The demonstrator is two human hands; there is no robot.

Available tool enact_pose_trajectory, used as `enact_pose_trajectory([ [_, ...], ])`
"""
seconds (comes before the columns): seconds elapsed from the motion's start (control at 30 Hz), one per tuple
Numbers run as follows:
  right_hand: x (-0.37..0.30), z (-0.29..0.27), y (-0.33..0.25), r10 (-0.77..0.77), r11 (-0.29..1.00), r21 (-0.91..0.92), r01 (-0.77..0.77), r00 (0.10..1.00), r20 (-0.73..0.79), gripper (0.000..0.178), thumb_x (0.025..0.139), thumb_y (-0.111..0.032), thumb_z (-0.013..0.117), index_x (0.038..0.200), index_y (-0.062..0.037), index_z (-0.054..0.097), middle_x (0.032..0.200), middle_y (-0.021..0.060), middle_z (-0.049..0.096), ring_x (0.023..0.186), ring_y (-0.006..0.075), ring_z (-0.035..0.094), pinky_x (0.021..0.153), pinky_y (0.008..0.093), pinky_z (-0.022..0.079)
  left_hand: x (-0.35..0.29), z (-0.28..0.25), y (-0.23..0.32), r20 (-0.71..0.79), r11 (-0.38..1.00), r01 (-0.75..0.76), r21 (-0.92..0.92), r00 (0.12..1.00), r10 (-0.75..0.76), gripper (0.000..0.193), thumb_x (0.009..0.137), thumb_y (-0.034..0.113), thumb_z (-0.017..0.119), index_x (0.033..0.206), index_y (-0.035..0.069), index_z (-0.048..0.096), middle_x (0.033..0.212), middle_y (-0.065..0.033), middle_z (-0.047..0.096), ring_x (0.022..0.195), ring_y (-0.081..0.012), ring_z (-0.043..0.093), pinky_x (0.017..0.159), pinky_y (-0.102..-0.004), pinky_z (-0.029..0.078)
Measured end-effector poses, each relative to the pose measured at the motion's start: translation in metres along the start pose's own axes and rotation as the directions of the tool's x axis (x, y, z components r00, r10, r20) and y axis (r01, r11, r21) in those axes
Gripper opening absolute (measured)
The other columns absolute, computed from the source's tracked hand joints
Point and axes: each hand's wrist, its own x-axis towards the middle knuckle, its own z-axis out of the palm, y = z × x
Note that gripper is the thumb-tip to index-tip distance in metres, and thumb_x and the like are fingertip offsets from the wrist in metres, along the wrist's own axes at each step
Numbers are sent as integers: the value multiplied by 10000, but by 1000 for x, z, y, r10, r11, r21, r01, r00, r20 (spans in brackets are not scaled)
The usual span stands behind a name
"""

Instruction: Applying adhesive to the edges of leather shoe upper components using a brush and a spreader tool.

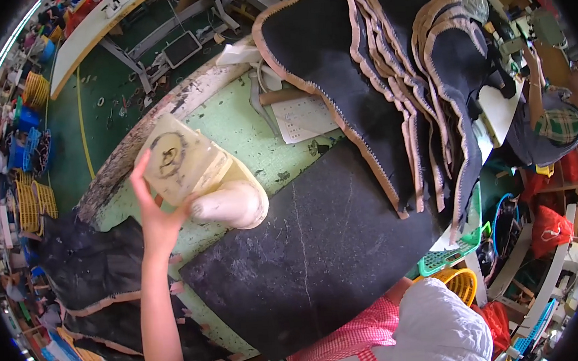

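My left hand (161, 221) grips the near left corner of a cream plastic container (182, 163), index finger along its side and thumb along the lower edge. A dark ring is drawn on its flat face. Against it lies a white, rounded, bottle-like piece (231, 207), close to my thumb. Both stand on a worn green tabletop (222, 111). Right of them, a large black sheet (308, 247) with pale scratches covers the table's front. At the front edge only a bit of skin shows beside my pale sleeve (443, 324); my right hand itself is hidden.
Black pieces with notched tan edges (319, 42) lie overlapped at the back right. More dark pieces (95, 263) lie at the left. A printed paper (304, 119) is behind the sheet. A green basket (451, 257) stands at the right, and another person (549, 119) sits beyond.
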Motion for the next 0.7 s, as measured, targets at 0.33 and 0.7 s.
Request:
enact_pose_trajectory([
  [0.33,-73,-234,-151,-387,922,126,366,885,260,219,856,-111,635,1062,-135,705,877,103,708,753,227,694,707,329,555,-4,21,5,-96,994,-96,-50,991,91,738,758,-13,751,1383,151,394,1438,-66,323,1326,-243,380,1033,-419,455],
  [0.7,83,-319,-234,-873,451,-849,274,335,-356,419,827,-245,641,1099,65,566,1181,213,588,1173,346,538,1028,419,400,-15,27,10,-160,983,-50,177,984,78,644,806,-64,635,1376,114,396,1398,-105,460,1317,-241,414,1063,-376,358],
])
